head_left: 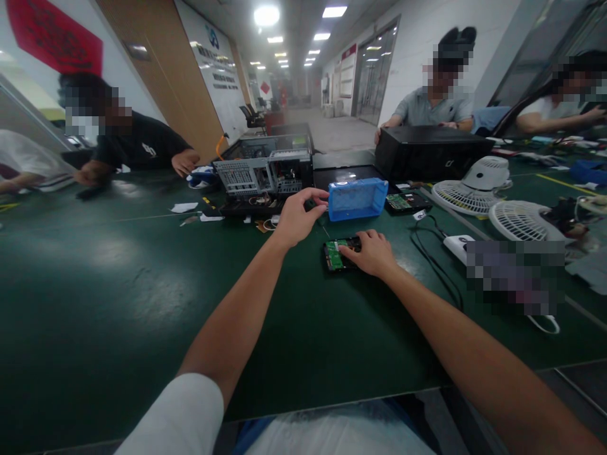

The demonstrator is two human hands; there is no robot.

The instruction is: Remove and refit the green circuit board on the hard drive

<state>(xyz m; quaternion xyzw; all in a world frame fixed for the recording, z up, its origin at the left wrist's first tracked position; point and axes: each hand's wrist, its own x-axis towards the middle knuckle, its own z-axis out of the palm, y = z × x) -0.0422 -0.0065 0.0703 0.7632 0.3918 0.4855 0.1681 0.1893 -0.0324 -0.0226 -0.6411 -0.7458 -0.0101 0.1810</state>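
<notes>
My left hand (300,216) reaches forward with thumb and index finger drawn together in a pinch. Their tips are right at the left edge of a blue plastic bin (355,205); whatever is between them is too small to make out. Nearer to me, a hard drive (334,258) lies on the table with its green circuit board facing up. My right hand (374,254) grips the drive, its thumb on the board and the fingers over the far right side. The hand hides part of the drive.
Behind my left hand stands an opened computer case (265,174). Another board-bearing drive (405,202) lies right of the bin. A black case (431,151), white fans (484,180), a power strip (459,246) and cables (434,253) occupy the right. Co-workers sit across the green table (142,303).
</notes>
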